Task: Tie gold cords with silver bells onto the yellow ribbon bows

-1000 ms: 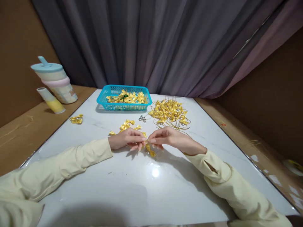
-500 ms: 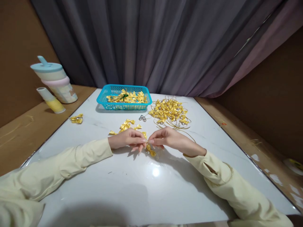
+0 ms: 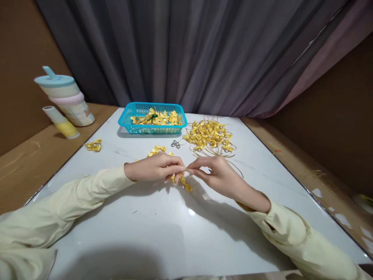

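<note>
1. Near me, the white table (image 3: 163, 233) is bare apart from my two forearms, which angle in toward its middle.
2. Between my hands hangs one yellow bow (image 3: 182, 181), just above the table. My left hand (image 3: 154, 167) has thumb and forefinger pinched tight on its top. My right hand (image 3: 217, 175) pinches the same spot, its fingertips touching the left's, with the other fingers loosely curled. Whether a thread or wire runs through the pinch is too small to tell.
3. Just beyond my left hand lie a few loose bows (image 3: 157, 149), flat and apart from the rest. I judge these not yet handled.
4. Farther on, small silver bits (image 3: 175, 144) sit beside a big pile (image 3: 210, 136) of bows tangled with gold wire loops.
5. At the far edge, a blue basket (image 3: 124, 118) holds more bows. I cannot tell which heap is finished, but with this many gathered I judge the work well under way, with some left.
6. Off the table to the left lie a stray bow pair (image 3: 93, 145), a tube (image 3: 60, 122) and a cup (image 3: 65, 97).
</note>
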A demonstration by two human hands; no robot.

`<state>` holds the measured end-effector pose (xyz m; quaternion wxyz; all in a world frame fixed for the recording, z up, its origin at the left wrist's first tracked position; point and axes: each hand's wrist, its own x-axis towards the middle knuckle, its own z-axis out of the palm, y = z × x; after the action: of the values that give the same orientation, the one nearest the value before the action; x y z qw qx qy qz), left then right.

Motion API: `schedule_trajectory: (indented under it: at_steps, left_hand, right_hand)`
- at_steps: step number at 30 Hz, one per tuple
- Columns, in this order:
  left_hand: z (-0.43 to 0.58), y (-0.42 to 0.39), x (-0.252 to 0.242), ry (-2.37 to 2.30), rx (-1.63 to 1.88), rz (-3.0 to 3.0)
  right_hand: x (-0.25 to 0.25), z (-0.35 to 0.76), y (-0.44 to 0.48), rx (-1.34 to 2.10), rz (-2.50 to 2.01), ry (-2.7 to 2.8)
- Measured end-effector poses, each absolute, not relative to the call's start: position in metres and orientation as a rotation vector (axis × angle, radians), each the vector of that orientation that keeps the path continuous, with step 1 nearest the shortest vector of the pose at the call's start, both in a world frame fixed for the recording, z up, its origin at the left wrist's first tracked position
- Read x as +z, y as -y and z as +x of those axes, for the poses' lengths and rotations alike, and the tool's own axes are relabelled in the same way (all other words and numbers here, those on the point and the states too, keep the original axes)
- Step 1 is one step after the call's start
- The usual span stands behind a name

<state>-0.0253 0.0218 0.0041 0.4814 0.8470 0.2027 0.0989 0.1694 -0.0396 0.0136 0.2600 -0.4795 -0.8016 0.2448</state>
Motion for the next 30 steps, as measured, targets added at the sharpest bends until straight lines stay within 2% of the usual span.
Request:
schedule_trajectory:
  at_steps: [3, 7, 12, 19, 26, 30]
  left_hand:
    - [-0.021, -0.023, 0.014, -0.506, 0.3, 2.013]
    - [-0.014, -0.025, 0.016, -0.761, 0.371, 1.948]
    - [-0.006, -0.02, 0.0, -1.0, -0.058, 2.1]
    - [0.015, -0.015, -0.013, -1.11, -0.321, 2.087]
    - [0.014, -0.01, -0.018, -1.042, -0.259, 1.985]
    - [0.007, -0.005, -0.02, -0.958, 0.006, 1.933]
  right_hand:
    - [0.022, 0.177, 0.047, 0.608, -1.288, 2.139]
    - [0.034, 0.193, 0.059, 0.638, -1.355, 2.058]
    - [0.032, 0.209, 0.075, 0.859, -1.435, 2.023]
    - [0.012, 0.209, 0.077, 1.287, -1.486, 1.814]
    - [-0.012, 0.198, 0.076, 1.552, -1.408, 1.636]
    - [-0.017, 0.192, 0.076, 1.597, -1.353, 1.63]
